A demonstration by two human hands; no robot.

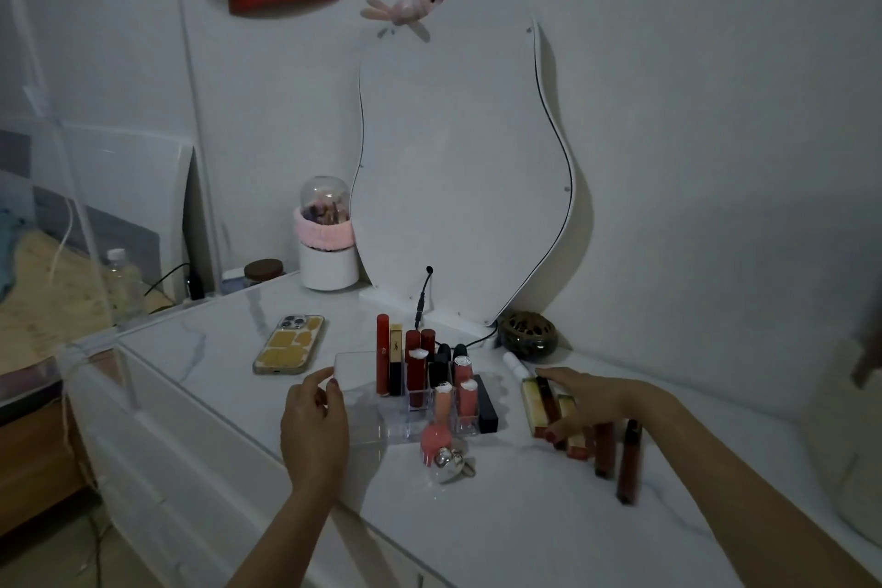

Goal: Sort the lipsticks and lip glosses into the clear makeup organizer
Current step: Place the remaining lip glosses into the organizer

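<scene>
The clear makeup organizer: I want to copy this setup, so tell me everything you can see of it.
The clear makeup organizer is a see-through, acrylic-looking tray of small upright compartments, standing on the white marble-look tabletop before the mirror. Red, black and pink tubes stand upright in its middle and right cells; the left part looks empty. The left hand holds its left end, fingers curled over the rim. A pink bottle stands at its front edge.
</scene>
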